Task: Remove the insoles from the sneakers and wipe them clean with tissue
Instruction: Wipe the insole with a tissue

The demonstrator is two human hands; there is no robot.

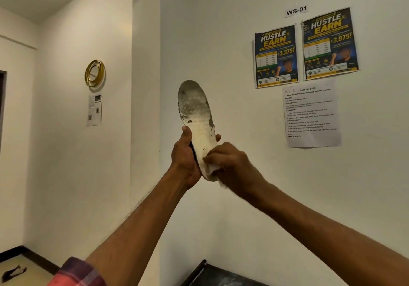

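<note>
One insole is held upright against a white wall, toe end up, its pale surface blotched with grey grime toward the toe. The left hand grips its lower half, thumb on the front edge and fingers curled behind. The right hand, blurred, presses one wad of white tissue to the heel end, fingers bunched around it. Two "Hustle & Earn" posters, one "WS-01" label and one printed task sheet hang nearby.

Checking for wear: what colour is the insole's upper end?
Grey, dirty patches on the off-white foam insole, clearest in the head view.
</note>
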